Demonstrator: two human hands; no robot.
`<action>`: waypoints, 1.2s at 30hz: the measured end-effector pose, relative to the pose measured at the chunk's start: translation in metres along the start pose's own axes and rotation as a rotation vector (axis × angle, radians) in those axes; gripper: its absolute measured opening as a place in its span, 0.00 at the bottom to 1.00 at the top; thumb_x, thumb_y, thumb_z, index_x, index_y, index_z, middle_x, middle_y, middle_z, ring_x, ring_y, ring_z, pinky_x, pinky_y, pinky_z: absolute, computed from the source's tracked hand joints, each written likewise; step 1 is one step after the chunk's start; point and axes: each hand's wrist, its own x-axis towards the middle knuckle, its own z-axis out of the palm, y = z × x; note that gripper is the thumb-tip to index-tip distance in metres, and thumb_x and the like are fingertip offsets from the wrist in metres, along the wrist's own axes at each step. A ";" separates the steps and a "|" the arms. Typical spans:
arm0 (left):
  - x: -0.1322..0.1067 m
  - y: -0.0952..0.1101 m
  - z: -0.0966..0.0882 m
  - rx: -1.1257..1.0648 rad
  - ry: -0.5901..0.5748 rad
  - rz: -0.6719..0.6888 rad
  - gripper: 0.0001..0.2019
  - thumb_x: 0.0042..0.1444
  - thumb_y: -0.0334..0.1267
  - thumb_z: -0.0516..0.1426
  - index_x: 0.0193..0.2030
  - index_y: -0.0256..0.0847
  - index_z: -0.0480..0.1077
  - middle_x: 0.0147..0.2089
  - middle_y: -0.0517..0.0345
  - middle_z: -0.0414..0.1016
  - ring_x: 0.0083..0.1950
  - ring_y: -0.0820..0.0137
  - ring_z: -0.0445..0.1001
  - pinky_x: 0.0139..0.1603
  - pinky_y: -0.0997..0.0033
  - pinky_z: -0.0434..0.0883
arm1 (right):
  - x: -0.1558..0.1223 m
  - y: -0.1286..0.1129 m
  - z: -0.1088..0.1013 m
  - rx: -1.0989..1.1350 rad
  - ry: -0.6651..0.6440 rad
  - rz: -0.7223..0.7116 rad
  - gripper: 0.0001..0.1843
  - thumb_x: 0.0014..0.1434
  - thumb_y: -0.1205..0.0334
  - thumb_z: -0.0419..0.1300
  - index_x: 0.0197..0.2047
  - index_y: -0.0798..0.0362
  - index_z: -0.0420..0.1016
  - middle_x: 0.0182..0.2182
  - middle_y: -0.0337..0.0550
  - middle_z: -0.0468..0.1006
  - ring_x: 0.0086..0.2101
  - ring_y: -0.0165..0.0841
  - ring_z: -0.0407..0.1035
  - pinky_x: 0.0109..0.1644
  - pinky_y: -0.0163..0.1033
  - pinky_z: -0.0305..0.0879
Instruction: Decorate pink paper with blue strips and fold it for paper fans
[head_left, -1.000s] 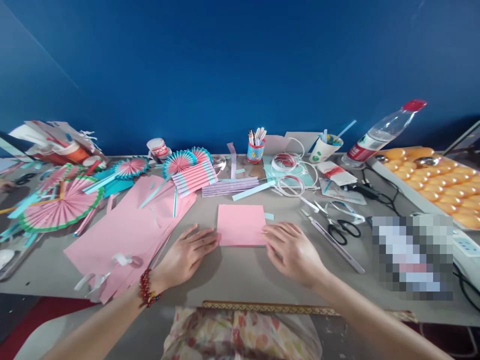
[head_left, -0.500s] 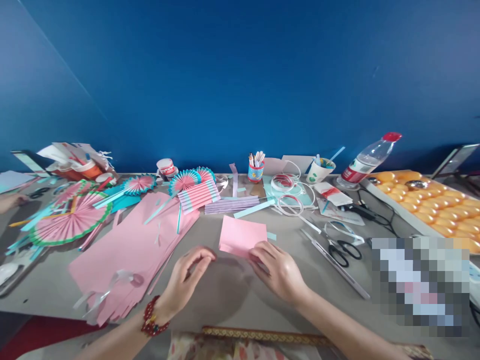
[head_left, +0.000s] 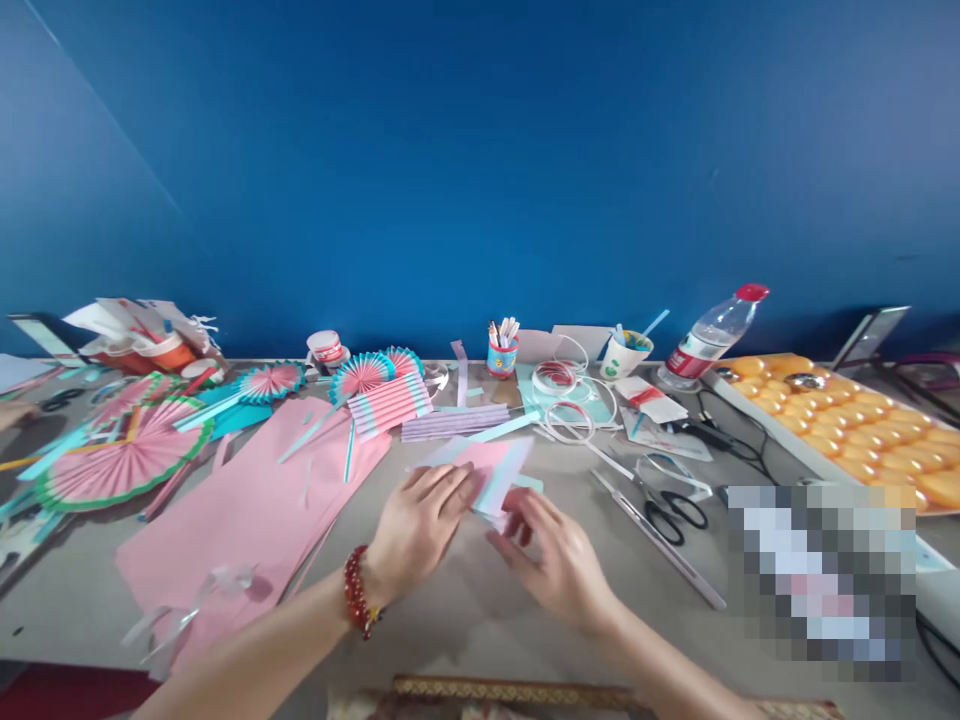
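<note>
A piece of pink paper (head_left: 499, 462) with pale blue-lilac edges is in front of me, smeared by motion. My left hand (head_left: 424, 520), wearing a red bead bracelet, is closed on its left side. At its lower right corner, the curled fingers and thumb of my right hand (head_left: 559, 550) pinch the edge. Beyond the hands lie a pleated pink-and-blue paper (head_left: 390, 405), a stack of pleated lilac paper (head_left: 454, 423) and a light blue strip (head_left: 504, 427).
Pink sheets (head_left: 225, 510) and pleated paper fans (head_left: 131, 455) spread over the left. To the right are scissors (head_left: 675, 515), a slim cutter-like tool (head_left: 660, 545), white tape rolls (head_left: 566, 420), a tilted bottle (head_left: 712, 340) and an orange bumpy tray (head_left: 840, 405). Another person's hand (head_left: 16, 413) shows far left.
My left hand has moved right and taken hold of the paper. The paper has turned, showing its pale blue-lilac edges. The view has shifted slightly.
</note>
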 end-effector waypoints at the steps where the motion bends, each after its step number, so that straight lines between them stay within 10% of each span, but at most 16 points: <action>1: -0.003 -0.002 0.000 0.069 -0.021 0.003 0.22 0.67 0.29 0.47 0.67 0.41 0.57 0.59 0.48 0.72 0.58 0.60 0.70 0.54 0.57 0.68 | -0.003 0.002 -0.005 -0.043 0.042 -0.014 0.09 0.63 0.61 0.58 0.47 0.50 0.66 0.37 0.45 0.75 0.31 0.33 0.71 0.34 0.36 0.68; 5: -0.012 0.004 0.008 0.195 -0.149 0.007 0.18 0.67 0.29 0.48 0.62 0.38 0.62 0.55 0.48 0.73 0.53 0.60 0.71 0.47 0.59 0.67 | -0.006 0.004 -0.012 -0.318 0.025 -0.224 0.16 0.64 0.59 0.57 0.54 0.52 0.66 0.47 0.51 0.75 0.45 0.40 0.70 0.49 0.45 0.66; 13: -0.026 0.008 0.019 0.210 -0.309 0.087 0.09 0.65 0.29 0.50 0.48 0.38 0.68 0.45 0.50 0.72 0.44 0.62 0.69 0.41 0.62 0.68 | -0.011 0.021 0.003 -0.500 -0.212 -0.306 0.07 0.64 0.69 0.54 0.37 0.52 0.73 0.34 0.44 0.76 0.34 0.35 0.67 0.37 0.40 0.60; 22: -0.057 -0.012 0.012 0.052 -0.312 -0.048 0.10 0.66 0.28 0.48 0.39 0.39 0.69 0.41 0.53 0.72 0.41 0.64 0.69 0.42 0.64 0.68 | -0.026 0.038 -0.001 -0.268 -0.259 -0.172 0.12 0.67 0.68 0.49 0.40 0.52 0.74 0.34 0.45 0.78 0.36 0.33 0.70 0.40 0.37 0.66; 36: -0.034 -0.044 0.011 -0.521 -0.303 -0.439 0.06 0.63 0.35 0.56 0.35 0.40 0.72 0.36 0.59 0.75 0.36 0.71 0.74 0.39 0.74 0.67 | 0.002 0.048 -0.007 0.042 -0.382 0.226 0.10 0.62 0.62 0.53 0.36 0.48 0.77 0.34 0.39 0.81 0.34 0.33 0.74 0.35 0.34 0.66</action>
